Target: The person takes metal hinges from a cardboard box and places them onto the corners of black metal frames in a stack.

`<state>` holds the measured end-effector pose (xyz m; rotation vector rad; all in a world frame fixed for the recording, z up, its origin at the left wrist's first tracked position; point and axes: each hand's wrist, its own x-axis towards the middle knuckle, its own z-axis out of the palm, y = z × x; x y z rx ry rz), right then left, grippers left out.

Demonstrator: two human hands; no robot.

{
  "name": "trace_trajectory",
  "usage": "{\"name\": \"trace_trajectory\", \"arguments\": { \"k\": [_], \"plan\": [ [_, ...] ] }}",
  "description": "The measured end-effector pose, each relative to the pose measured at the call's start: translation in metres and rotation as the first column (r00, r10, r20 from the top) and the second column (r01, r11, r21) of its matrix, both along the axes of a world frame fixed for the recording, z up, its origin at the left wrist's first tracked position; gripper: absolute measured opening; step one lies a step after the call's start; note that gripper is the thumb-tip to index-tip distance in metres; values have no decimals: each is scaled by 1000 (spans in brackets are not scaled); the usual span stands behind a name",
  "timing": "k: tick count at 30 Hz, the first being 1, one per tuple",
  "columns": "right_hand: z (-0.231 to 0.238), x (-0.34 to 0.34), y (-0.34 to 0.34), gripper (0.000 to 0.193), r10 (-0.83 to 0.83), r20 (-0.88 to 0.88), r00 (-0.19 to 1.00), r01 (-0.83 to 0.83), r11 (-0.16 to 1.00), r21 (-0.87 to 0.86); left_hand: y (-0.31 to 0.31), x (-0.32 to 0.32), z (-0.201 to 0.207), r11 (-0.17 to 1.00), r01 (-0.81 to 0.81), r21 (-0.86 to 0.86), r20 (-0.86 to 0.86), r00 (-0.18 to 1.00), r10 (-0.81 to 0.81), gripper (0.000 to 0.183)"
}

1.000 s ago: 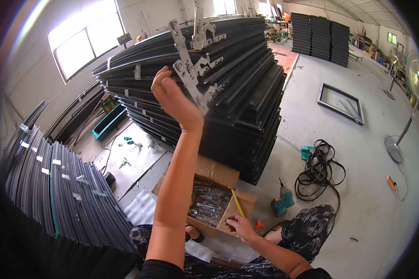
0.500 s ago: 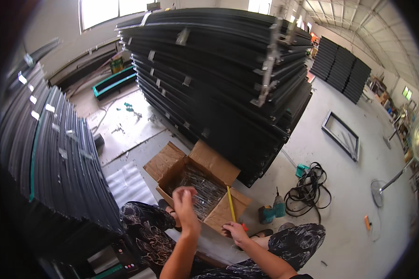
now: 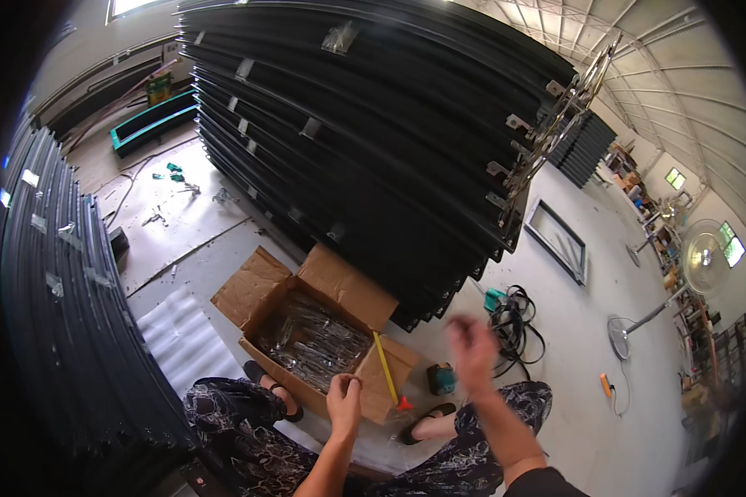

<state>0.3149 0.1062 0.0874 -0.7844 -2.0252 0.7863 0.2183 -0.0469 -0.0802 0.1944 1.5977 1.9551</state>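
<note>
An opened cardboard box [image 3: 257,348] stands on the floor between my feet, its flaps folded out. Inside lie many shiny, clear-wrapped pieces [image 3: 315,335], too small to name. My left hand [image 3: 344,402] is closed at the box's near edge, fingers curled together; whatever they may hold is hidden. My right hand [image 3: 472,348] is raised to the right of the box, above the cordless power tool, its fingers smeared by motion. A thin yellow strip [image 3: 385,369] lies across the right flap, with a red piece [image 3: 404,403] at its near end.
A tall stack of black frames [image 3: 348,157] rises just behind the box; another stack [image 3: 66,306] stands at left. At right are a teal cordless power tool [image 3: 442,379], a coiled black cable [image 3: 518,327], a single frame [image 3: 557,242] and a standing fan [image 3: 704,257].
My right hand has moved up and right, away from the yellow strip. My left hand has withdrawn from above the box to its near edge, its fingers now curled. The view has turned right.
</note>
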Motion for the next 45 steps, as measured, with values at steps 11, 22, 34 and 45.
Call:
{"name": "trace_trajectory", "arguments": {
  "k": [11, 22, 34, 45],
  "plan": [
    [226, -64, 46, 37, -66, 132, 989, -23, 812, 583, 59, -36, 131, 998, -24, 53, -587, 808, 51, 17],
    [178, -50, 88, 67, 166, 55, 985, -175, 938, 300, 174, -130, 324, 959, -5, 284, -952, 115, 282, 27],
    [173, -54, 81, 78, 105, -83, 991, -84, 971, 226, 192, -140, 349, 998, 43, 47, -986, 163, 40, 40],
    [242, -69, 40, 33, 169, -304, 938, 96, 714, 694, 192, -142, 338, 988, 111, 104, -974, 210, 79, 40]
  ]
}}
